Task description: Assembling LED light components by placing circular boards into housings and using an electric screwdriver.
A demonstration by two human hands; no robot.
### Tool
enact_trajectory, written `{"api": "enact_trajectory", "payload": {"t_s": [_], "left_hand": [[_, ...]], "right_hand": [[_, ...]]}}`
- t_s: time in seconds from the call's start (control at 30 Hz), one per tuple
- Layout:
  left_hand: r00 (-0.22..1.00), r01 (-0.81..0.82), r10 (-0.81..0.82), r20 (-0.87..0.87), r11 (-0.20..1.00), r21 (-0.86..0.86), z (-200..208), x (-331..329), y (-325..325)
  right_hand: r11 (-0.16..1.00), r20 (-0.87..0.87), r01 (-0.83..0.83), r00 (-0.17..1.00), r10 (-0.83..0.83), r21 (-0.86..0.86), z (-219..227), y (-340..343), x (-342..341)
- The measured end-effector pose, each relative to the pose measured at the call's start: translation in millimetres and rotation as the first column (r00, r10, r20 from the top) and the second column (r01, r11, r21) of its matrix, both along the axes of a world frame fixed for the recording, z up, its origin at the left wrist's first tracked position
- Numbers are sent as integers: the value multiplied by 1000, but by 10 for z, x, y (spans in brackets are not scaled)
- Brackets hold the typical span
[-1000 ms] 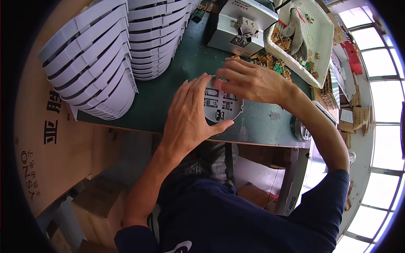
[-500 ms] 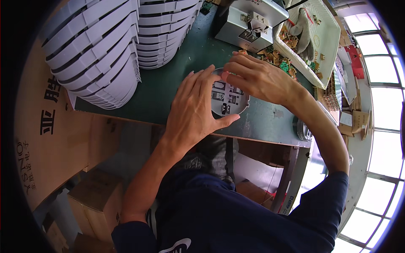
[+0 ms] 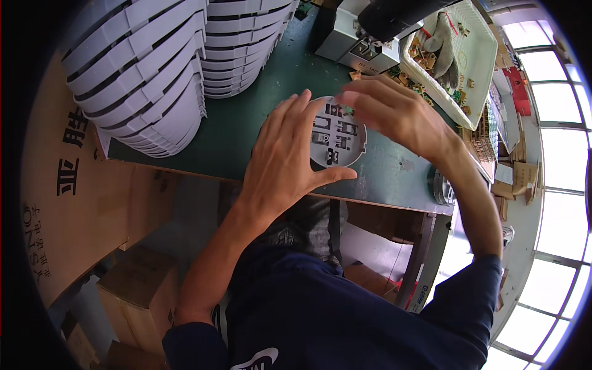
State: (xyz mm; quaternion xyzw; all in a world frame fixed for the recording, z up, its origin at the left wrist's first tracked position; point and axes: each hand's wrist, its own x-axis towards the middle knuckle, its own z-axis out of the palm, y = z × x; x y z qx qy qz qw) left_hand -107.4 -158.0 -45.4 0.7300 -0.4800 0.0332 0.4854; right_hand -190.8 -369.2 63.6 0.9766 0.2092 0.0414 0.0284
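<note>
A round grey plastic plate point(image 3: 338, 140) with several small dark fitted parts and cut-outs lies on the green table. My left hand point(image 3: 280, 154) curves around its left side, fingers along the rim and thumb stretched across near its front edge. Over the plate's upper right hovers my right hand point(image 3: 401, 117), its fingertips smeared by motion. Close to those fingertips a small green piece point(image 3: 349, 111) shows at the plate's upper edge. Whether the right fingers hold anything cannot be made out.
Tall stacks of grey curved plastic shells point(image 3: 142, 80) stand at left. Behind is a metal device point(image 3: 364, 52), partly covered by a dark rounded object point(image 3: 394, 18). At back right, a white tray point(image 3: 478, 68) holds small parts and a glove. Cardboard boxes point(image 3: 139, 287) stand below left.
My right hand has lifted off the plate and moved slightly right, uncovering its upper part. The left thumb has straightened a little. A dark object has come over the metal device.
</note>
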Motion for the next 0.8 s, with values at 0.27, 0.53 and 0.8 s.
{"api": "enact_trajectory", "payload": {"t_s": [0.27, 0.53, 0.8], "left_hand": [[931, 96, -149, -332, 981, -171, 226, 8, 69], [687, 106, -250, -682, 963, -246, 277, -14, 115], [624, 126, -334, -707, 935, -330, 276, 38, 128]], "right_hand": [[842, 175, 269, 906, -386, 468, -209, 393, -428], [783, 266, 180, 876, -403, 596, -405, 593, -419], [709, 256, 213, 832, -493, 672, -482, 783, -388]]}}
